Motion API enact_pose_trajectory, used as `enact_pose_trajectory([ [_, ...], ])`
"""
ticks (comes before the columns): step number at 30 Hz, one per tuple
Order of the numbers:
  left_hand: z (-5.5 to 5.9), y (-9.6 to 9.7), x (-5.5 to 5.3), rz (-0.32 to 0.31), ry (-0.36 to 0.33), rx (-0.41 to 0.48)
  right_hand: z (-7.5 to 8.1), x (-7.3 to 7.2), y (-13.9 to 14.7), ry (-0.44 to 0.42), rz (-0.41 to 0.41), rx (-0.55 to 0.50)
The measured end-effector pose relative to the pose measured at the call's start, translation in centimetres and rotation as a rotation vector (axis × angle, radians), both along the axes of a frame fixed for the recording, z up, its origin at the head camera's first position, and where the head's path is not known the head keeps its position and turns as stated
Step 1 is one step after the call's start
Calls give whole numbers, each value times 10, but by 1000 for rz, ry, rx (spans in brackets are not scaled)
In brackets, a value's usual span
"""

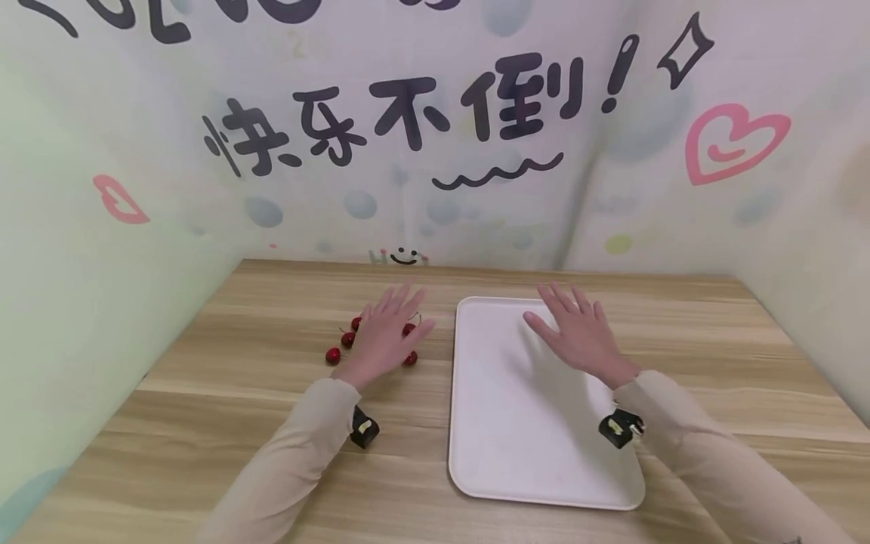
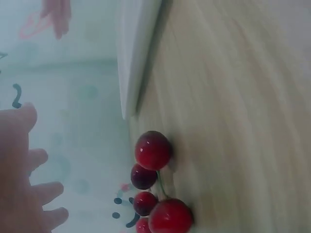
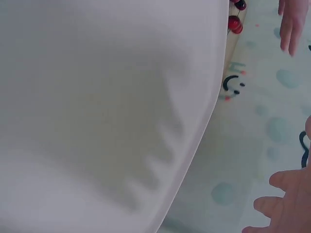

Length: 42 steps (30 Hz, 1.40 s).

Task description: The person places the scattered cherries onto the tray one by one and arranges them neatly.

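Several dark red cherries [image 1: 332,355] lie in a cluster on the table, some with thin stems. My left hand [image 1: 384,338] hovers over them with its fingers spread, hiding part of the cluster. In the left wrist view, a cherry [image 2: 153,150] rests on the wood, apart from the fingers. A white rectangular tray [image 1: 503,453] lies flat to the right of the fruit. Above the tray's far right part, my right hand [image 1: 581,336] is held with spread fingers and holds nothing. Its shadow falls on the tray floor in the right wrist view.
Light wood grain covers the table [image 1: 707,363]. Behind it hangs a pale printed backdrop [image 1: 408,174] with black characters, and similar printed sheets stand at both sides. Both wrists carry a small black device [image 1: 364,429] on the underside.
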<state>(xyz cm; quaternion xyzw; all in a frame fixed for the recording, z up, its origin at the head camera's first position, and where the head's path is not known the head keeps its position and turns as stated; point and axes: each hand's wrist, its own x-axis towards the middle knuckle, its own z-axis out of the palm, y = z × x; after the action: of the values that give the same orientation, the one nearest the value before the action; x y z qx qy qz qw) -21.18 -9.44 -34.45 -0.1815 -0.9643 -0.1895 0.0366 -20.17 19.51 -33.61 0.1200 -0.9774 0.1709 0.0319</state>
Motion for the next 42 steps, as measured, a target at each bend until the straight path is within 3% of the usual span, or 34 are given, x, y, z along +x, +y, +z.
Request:
enact_pose_trajectory([
  [6, -8, -10, 2, -2, -7, 0, -4, -1, 31, -31, 2, -28],
  [12, -13, -18, 5, 22, -88, 82, -11, -2, 57, -66, 20, -77],
  [18, -20, -25, 6, 17, -155, 160, -21, -5, 75, -146, 27, -201],
  [25, -28, -29, 6, 5, -153, 176, -29, -9, 81, -219, -21, -253],
  [34, -34, -34, 8, -2, -185, 186, -35, -16, 85, -216, -50, -297],
  [42, -36, -38, 2, -38, -195, 209, -41, -20, 87, -330, -78, -447],
])
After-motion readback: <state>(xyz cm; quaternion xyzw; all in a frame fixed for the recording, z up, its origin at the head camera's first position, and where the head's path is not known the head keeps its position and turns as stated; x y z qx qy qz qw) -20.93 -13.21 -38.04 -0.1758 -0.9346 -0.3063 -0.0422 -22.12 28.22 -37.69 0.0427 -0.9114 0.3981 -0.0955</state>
